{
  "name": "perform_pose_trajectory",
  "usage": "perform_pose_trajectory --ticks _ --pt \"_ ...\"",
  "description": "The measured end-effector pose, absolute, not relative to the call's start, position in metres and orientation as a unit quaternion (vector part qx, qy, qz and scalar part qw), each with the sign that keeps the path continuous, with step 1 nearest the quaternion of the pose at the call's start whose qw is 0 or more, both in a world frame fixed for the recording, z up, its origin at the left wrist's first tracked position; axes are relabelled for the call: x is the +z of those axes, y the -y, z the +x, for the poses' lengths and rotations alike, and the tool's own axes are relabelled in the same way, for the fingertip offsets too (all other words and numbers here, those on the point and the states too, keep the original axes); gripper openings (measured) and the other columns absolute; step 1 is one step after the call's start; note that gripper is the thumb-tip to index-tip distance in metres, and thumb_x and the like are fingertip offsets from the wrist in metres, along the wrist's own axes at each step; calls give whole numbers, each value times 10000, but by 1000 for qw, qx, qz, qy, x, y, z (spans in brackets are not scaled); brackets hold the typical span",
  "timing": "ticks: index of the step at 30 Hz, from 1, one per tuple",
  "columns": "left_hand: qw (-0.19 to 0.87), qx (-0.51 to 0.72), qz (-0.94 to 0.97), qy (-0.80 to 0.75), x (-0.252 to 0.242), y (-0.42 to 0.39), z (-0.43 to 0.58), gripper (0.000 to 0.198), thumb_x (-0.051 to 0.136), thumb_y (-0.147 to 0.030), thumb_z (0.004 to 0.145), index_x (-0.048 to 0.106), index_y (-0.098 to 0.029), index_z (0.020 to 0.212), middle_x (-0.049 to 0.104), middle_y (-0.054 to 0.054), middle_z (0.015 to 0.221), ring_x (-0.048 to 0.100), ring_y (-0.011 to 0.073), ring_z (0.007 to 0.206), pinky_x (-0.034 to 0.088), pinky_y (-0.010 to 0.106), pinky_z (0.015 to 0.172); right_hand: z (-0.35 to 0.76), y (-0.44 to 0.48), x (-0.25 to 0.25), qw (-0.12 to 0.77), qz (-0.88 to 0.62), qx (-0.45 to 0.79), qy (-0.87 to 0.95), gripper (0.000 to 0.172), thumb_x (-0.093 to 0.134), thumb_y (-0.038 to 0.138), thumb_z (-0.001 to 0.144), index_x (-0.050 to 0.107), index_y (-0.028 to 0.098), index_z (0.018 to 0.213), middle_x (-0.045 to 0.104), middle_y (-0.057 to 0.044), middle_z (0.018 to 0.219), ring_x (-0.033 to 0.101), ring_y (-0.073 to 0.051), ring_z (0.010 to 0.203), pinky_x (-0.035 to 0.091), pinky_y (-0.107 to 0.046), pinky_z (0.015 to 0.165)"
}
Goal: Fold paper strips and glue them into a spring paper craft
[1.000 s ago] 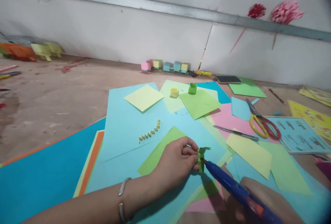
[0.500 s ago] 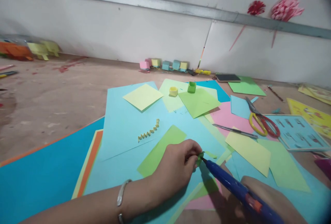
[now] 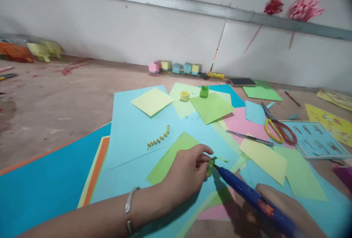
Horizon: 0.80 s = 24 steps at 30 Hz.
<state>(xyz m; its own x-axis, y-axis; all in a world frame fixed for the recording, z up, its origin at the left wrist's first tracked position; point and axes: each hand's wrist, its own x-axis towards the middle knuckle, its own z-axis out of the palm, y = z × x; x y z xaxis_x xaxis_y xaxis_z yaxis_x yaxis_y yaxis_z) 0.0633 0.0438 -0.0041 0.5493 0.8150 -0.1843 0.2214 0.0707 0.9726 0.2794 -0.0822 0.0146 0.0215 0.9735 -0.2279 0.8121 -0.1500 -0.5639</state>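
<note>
My left hand (image 3: 189,166), with a silver bangle at its wrist, pinches a small folded green paper piece (image 3: 211,167) between thumb and fingers. A thin green strip sticks out to the right of that piece. My right hand (image 3: 277,203), partly blurred at the lower right, grips a blue glue gun (image 3: 244,190) with an orange part on its body. Its dark narrow tip meets the green piece or lies right beside it. Under the left hand lies a green paper rectangle (image 3: 173,157) on a light blue sheet (image 3: 129,124). A zigzag-folded yellow strip (image 3: 158,141) rests beyond.
Small yellow (image 3: 184,96) and green paper boxes (image 3: 204,91) stand farther back. To the right lie scissors (image 3: 279,128), a craft knife (image 3: 249,138) and a blue card (image 3: 316,139). Several little paper blocks (image 3: 176,68) line the wall. Pink paper flowers (image 3: 305,8) hang above.
The green piece has turned between my left fingers and shows more now, with its strip pointing right. My left index finger has lifted slightly. The glue gun stays nearly in place.
</note>
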Motion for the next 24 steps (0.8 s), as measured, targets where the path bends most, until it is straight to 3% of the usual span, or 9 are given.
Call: perform_pose_trajectory --ticks 5,13,24 --pt "662 236 579 -413 -1 -45 66 239 503 -85 761 582 -188 961 661 -6 712 652 149 615 552 289 634 282 83 14 121 -696 289 646 315 542 508 852 617 245 696 680 -25 663 648 -181 610 460 -233 513" --pt "626 227 618 -417 3 -43 65 253 502 -96 759 607 -170 977 684 17 736 653 151 589 530 273 607 268 80 20 164 -707 252 640 383 539 576 842 610 247 657 670 -38 654 641 -201 630 449 -242 493" --pt "623 222 621 -420 4 -44 65 229 495 -85 784 602 -165 971 686 14 734 666 148 590 526 264 607 270 82 20 157 -709 242 643 386 528 573 846 607 246 658 656 -37 643 635 -198 627 432 -244 503"
